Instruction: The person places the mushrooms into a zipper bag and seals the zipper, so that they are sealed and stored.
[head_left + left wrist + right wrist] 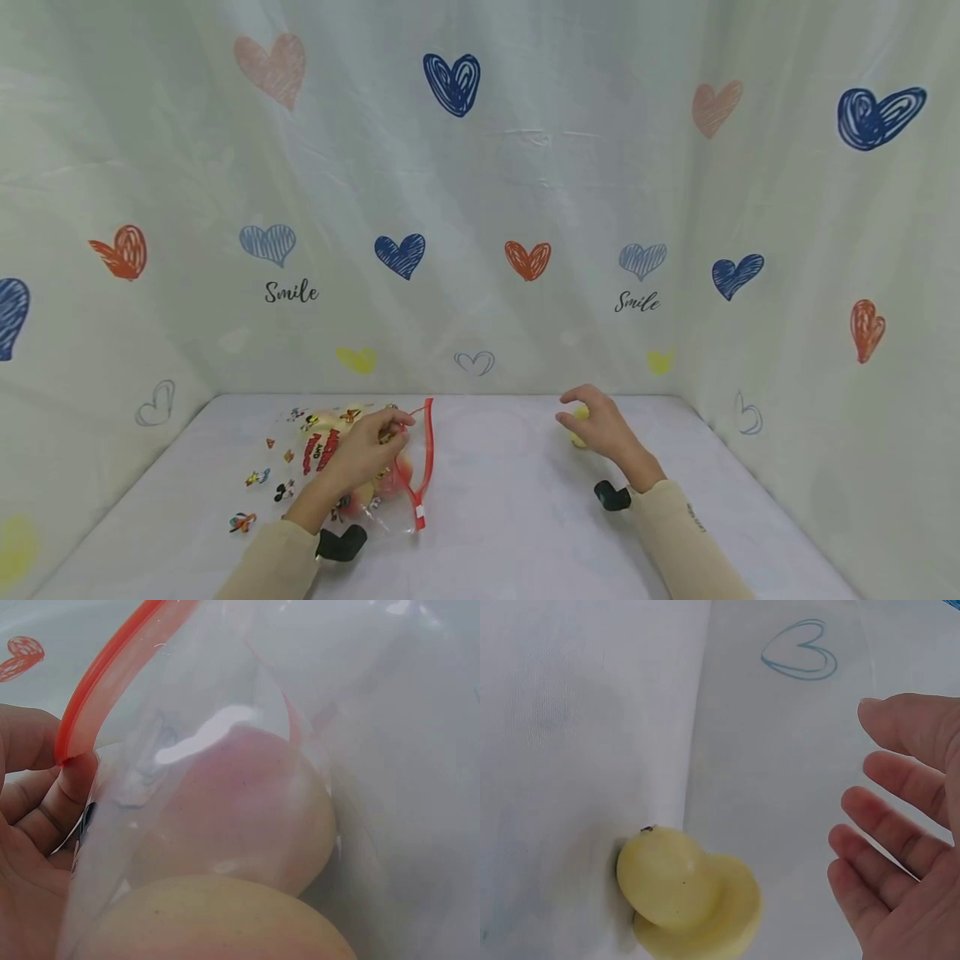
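Note:
My left hand is over a clear printed zip bag and pinches one side of its red zip edge, as the left wrist view shows. The bag's mouth stands apart, facing right. Inside lie pinkish-yellow peach-like fruits, at least two. On the right, my right hand has its thumb and fingers spread, holding nothing. A pale yellow, fruit-like thing with a dark stem tip sits just beyond that hand. It shows two rounded lobes; whether it is one piece or two I cannot tell.
A white tabletop lies between the hands. Pale curtains printed with hearts rise at the back and both sides. Black wrist mounts are on both wrists, the left one close to the bag's lower edge. A white slider sits at the zip's near end.

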{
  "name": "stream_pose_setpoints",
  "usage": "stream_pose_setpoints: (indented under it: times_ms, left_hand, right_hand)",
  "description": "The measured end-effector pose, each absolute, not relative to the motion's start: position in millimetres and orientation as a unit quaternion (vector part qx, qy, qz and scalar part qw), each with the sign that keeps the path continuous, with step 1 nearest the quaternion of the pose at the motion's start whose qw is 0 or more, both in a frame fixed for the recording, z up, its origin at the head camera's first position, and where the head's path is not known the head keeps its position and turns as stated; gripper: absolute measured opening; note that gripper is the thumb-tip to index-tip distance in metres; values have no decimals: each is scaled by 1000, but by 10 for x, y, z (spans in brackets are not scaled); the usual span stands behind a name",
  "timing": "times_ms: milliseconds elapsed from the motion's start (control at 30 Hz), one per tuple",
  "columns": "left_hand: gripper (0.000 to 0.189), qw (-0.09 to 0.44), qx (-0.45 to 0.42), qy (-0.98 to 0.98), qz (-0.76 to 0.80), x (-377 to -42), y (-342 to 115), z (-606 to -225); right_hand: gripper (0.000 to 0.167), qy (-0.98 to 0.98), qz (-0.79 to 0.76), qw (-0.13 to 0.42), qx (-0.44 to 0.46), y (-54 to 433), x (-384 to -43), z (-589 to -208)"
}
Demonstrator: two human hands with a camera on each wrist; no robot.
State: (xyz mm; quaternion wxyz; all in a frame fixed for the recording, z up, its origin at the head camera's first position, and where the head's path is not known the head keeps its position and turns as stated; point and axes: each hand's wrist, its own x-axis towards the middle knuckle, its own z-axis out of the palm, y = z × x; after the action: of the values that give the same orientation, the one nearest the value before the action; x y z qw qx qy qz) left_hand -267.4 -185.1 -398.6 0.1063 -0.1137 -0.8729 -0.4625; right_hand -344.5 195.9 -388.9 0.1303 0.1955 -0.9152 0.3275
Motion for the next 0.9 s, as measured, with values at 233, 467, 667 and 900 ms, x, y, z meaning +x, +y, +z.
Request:
stream_pose_setpoints:
  times_ms: [233, 467, 667, 900]
  left_hand:
    - [18, 106, -111, -875, -460, -2669, -1851, -3973]
    - [18, 105, -110, -874, -461, -2669, -1841, -3968]
    - [17, 109, -108, -876, -457, -2673, -1836, -3962]
    - [17, 104, -102, -880, -452, -2669, -1845, -3979]
  right_hand:
    - [35, -918, 323, 133, 188, 2028, -3496, -3928]
    - [43, -923, 323, 122, 170, 2108, -3537, -3978]
    - [45, -922, 332, 111, 168, 2172, -3572, -4014]
    - [49, -922, 333, 101, 171, 2220, -3591, -4055]
